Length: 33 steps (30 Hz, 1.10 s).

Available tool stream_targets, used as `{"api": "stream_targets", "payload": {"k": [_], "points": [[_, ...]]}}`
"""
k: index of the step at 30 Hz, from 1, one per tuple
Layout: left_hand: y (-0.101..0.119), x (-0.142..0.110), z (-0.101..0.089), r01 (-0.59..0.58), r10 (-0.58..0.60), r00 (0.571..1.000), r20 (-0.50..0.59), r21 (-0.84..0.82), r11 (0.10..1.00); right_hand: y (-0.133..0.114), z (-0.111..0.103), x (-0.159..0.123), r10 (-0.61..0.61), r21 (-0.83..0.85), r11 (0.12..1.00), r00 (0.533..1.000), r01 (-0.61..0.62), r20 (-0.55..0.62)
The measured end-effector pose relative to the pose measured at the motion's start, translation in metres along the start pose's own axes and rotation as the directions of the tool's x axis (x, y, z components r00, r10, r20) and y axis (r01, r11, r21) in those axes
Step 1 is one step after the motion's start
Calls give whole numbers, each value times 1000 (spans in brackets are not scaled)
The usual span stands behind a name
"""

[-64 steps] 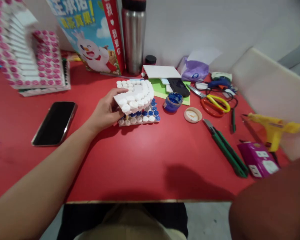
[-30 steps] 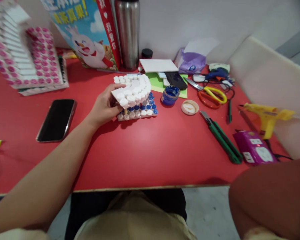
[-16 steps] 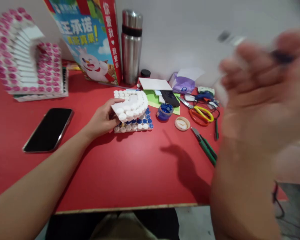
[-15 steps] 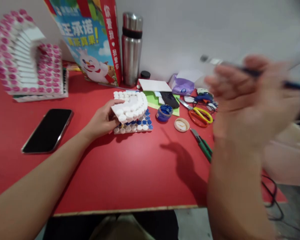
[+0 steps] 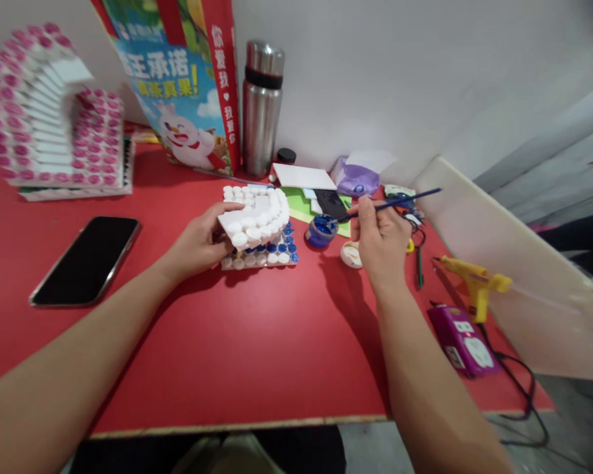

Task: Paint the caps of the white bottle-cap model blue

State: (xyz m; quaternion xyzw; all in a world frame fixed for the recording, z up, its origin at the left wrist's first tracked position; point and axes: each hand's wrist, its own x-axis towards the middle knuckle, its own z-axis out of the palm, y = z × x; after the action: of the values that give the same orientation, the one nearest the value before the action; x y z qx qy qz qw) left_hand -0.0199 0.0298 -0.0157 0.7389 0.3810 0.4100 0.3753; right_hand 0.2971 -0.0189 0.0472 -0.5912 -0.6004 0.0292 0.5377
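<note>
The step in hand looks like loading the brush (image 5: 405,199) with blue paint; the right hand (image 5: 383,237) pinches its handle between thumb and fingers, the bristle end reaching down into the mouth of the open jar (image 5: 316,238) – whether the bristles touch paint or only the inner wall is too small to tell. The left hand (image 5: 197,240) is closed on the model (image 5: 271,217), at its left edge, fingers on top and thumb lower; the model stands on the red table (image 5: 277,342), just left of the jar, its white upper tier (image 5: 257,224) overhanging a base (image 5: 282,258) dotted with blue and white knobs.

The upper tier's knobs are all white, as is most of the base's near row; so the painting seems only partly done. The next move probably calls for wiping the brush on the jar's rim, then a short carry leftward to a white knob; the left hand would best hold the model steady meanwhile. The gap under the tier looks tight – a low, slanted brush should suit it; a loaded one could drip on the table or smear the white tier above.
</note>
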Motion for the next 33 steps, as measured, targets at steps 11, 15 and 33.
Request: {"api": "stream_targets", "payload": {"k": [11, 15, 33], "points": [[-4, 0, 1, 10, -10, 1000, 12, -41, 999, 20, 11, -2, 71, 12, 997, 997, -71, 37], [-4, 0, 1, 5, -4, 1000, 7, -45, 999, 22, 11, -3, 77, 2, 997, 995, -77, 57], [-7, 0, 1, 0, 0, 1000, 7, -27, 1000, 20, -5, 11, 396, 506, 780, 917, -367, 54]]}}
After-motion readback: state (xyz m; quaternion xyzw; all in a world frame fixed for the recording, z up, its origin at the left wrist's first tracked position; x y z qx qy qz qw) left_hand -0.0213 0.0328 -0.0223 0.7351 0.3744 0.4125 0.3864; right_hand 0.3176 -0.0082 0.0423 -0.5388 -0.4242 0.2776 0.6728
